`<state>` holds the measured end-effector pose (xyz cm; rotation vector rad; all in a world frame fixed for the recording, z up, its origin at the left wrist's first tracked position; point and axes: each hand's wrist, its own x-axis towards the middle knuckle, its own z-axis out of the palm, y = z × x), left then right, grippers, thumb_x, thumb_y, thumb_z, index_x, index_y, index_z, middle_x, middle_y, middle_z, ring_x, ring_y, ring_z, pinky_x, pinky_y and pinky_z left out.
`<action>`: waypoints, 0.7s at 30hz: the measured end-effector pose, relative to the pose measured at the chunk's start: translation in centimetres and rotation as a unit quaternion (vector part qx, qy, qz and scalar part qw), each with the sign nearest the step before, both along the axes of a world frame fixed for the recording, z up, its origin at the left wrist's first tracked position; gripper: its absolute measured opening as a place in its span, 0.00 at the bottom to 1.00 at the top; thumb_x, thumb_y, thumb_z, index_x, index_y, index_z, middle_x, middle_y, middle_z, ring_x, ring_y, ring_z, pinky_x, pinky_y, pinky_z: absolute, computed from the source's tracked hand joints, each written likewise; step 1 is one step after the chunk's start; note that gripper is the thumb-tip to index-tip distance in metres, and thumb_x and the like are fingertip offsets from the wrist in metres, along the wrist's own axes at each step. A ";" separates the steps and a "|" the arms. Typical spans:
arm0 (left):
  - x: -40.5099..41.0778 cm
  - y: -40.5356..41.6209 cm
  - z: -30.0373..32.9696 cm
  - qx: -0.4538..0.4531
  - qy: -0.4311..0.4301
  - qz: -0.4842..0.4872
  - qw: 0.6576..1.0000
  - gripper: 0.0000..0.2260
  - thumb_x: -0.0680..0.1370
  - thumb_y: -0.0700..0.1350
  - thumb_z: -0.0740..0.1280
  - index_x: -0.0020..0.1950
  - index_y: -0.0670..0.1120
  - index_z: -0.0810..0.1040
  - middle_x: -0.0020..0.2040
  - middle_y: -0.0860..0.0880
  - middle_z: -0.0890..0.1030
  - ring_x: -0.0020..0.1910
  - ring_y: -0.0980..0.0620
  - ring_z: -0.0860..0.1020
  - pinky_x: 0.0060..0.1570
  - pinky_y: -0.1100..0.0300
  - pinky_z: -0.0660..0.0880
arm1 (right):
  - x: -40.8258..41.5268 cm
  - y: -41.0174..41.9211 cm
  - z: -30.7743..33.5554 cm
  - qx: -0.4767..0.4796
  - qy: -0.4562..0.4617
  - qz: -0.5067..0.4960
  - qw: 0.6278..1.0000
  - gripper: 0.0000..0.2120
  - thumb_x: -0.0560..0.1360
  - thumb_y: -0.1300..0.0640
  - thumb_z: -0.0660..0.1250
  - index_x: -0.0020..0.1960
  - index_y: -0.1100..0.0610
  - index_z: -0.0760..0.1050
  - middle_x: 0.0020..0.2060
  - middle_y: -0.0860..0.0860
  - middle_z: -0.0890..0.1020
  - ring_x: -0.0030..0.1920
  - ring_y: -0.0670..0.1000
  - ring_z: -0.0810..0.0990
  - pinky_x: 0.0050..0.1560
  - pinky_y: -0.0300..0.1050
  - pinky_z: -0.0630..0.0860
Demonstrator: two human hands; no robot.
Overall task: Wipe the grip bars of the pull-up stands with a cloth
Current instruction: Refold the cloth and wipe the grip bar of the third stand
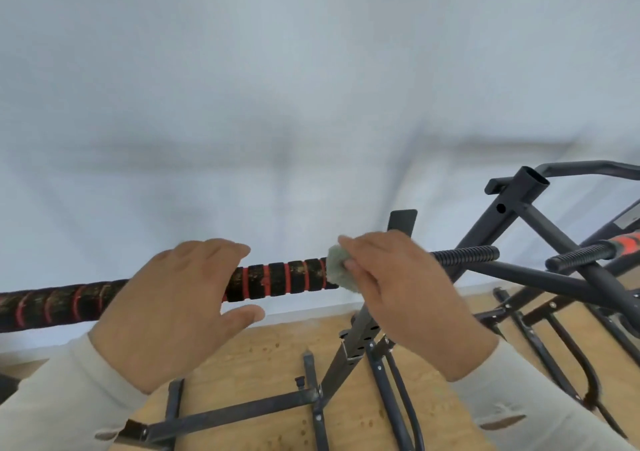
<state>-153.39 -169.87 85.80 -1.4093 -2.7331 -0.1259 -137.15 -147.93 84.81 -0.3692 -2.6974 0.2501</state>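
Note:
A long grip bar (284, 279), black foam with red rings and worn brown patches, runs across the view from the left edge to a ribbed black end at the right. My left hand (173, 308) is over the bar with fingers above and thumb below, loosely around it. My right hand (398, 294) holds a pale green cloth (337, 272) wrapped against the bar, just right of the red-ringed section.
The stand's black metal frame and feet (263, 407) rest on a wooden floor below. A second pull-up stand (526, 208) with its own ribbed bar end (578, 260) and red grip stands at the right. A white wall fills the background.

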 end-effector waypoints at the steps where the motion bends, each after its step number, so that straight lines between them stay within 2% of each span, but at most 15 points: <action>1: -0.6 -0.6 -0.5 0.000 0.008 -0.005 1.000 0.30 0.70 0.69 0.68 0.66 0.53 0.78 0.59 0.54 0.84 0.54 0.50 0.83 0.53 0.50 0.80 | -0.9 -0.9 -0.8 0.025 -0.010 -0.002 1.000 0.16 0.81 0.54 0.63 0.65 0.56 0.81 0.51 0.49 0.86 0.49 0.53 0.82 0.50 0.52 0.81; 3: -1.6 -1.4 -1.4 0.012 0.009 -0.023 1.000 0.23 0.70 0.64 0.72 0.60 0.53 0.81 0.49 0.55 0.84 0.45 0.51 0.82 0.44 0.52 0.81 | -2.0 -2.2 -1.6 0.041 -0.013 -0.030 0.999 0.13 0.78 0.56 0.65 0.60 0.56 0.83 0.46 0.49 0.87 0.43 0.54 0.84 0.45 0.51 0.83; 5: -2.2 -1.7 -1.7 0.038 -0.019 -0.038 0.998 0.14 0.72 0.57 0.74 0.54 0.54 0.81 0.43 0.57 0.80 0.40 0.52 0.78 0.37 0.56 0.77 | -2.4 -2.9 -1.4 0.035 -0.021 -0.070 0.997 0.09 0.80 0.55 0.63 0.53 0.53 0.82 0.38 0.46 0.84 0.37 0.52 0.80 0.39 0.46 0.77; 7: -2.6 -1.5 -1.7 0.070 -0.037 -0.052 0.996 0.10 0.73 0.54 0.74 0.53 0.55 0.81 0.42 0.58 0.79 0.40 0.53 0.77 0.37 0.56 0.75 | -2.8 -3.7 -0.9 0.046 -0.026 -0.095 0.994 0.08 0.80 0.54 0.62 0.48 0.52 0.79 0.32 0.46 0.80 0.33 0.50 0.75 0.36 0.44 0.70; 8: -2.7 -1.4 -1.7 0.082 -0.039 -0.058 0.994 0.09 0.74 0.54 0.73 0.53 0.55 0.81 0.42 0.59 0.78 0.42 0.52 0.77 0.38 0.55 0.75 | -3.4 -4.5 -0.7 0.051 -0.017 -0.091 0.994 0.06 0.79 0.55 0.63 0.46 0.51 0.78 0.31 0.46 0.79 0.32 0.51 0.75 0.37 0.44 0.71; 10: -2.8 -1.5 -1.7 0.087 -0.045 -0.062 0.993 0.08 0.76 0.55 0.70 0.54 0.56 0.80 0.43 0.58 0.78 0.44 0.52 0.76 0.41 0.55 0.75 | -5.4 -6.7 -1.2 0.057 0.001 -0.051 0.997 0.05 0.75 0.58 0.65 0.44 0.51 0.79 0.32 0.46 0.80 0.33 0.52 0.78 0.45 0.49 0.78; 12: -2.8 -1.6 -1.8 0.086 -0.048 -0.059 0.993 0.08 0.76 0.56 0.69 0.53 0.57 0.79 0.44 0.58 0.78 0.45 0.52 0.76 0.43 0.55 0.75 | -7.3 -9.3 -2.4 0.068 0.002 -0.013 0.998 0.08 0.75 0.60 0.65 0.48 0.51 0.81 0.40 0.47 0.85 0.43 0.52 0.83 0.58 0.54 0.79; 14: -2.8 -1.6 -1.7 0.079 -0.053 -0.052 0.994 0.08 0.77 0.57 0.68 0.55 0.58 0.78 0.45 0.58 0.78 0.47 0.53 0.76 0.46 0.55 0.75 | -7.8 -9.6 -3.2 0.074 0.010 0.013 0.997 0.12 0.76 0.58 0.63 0.55 0.52 0.83 0.51 0.49 0.87 0.54 0.51 0.84 0.66 0.53 0.76; 15: -2.8 -1.6 -1.6 0.074 -0.058 -0.050 0.994 0.08 0.78 0.58 0.66 0.56 0.59 0.77 0.46 0.59 0.77 0.48 0.54 0.75 0.47 0.55 0.75 | -7.4 -8.7 -3.2 0.075 0.013 0.024 0.997 0.14 0.78 0.56 0.61 0.58 0.53 0.82 0.55 0.49 0.87 0.56 0.51 0.84 0.65 0.53 0.76; 17: -3.0 -1.5 -1.5 0.061 -0.060 -0.047 0.995 0.09 0.79 0.59 0.64 0.57 0.60 0.76 0.48 0.59 0.77 0.49 0.55 0.75 0.48 0.57 0.74 | -5.9 -6.2 -2.9 0.100 0.000 0.036 0.994 0.17 0.77 0.55 0.60 0.59 0.55 0.83 0.55 0.51 0.86 0.54 0.54 0.85 0.57 0.53 0.82; 19: -3.0 -1.4 -1.5 0.053 -0.059 -0.042 0.996 0.09 0.79 0.59 0.62 0.58 0.60 0.75 0.48 0.59 0.76 0.50 0.56 0.74 0.48 0.59 0.74 | -4.2 -3.4 -2.3 0.135 -0.027 0.021 0.990 0.13 0.74 0.60 0.65 0.56 0.56 0.82 0.49 0.51 0.86 0.45 0.56 0.84 0.47 0.54 0.83; 21: -3.0 -1.4 -1.5 0.050 -0.060 -0.038 0.996 0.10 0.79 0.60 0.62 0.58 0.60 0.75 0.48 0.59 0.76 0.50 0.56 0.74 0.47 0.59 0.74 | -3.3 -1.6 -1.7 0.149 -0.072 -0.022 0.986 0.10 0.71 0.64 0.71 0.50 0.55 0.79 0.41 0.49 0.82 0.37 0.54 0.79 0.39 0.50 0.78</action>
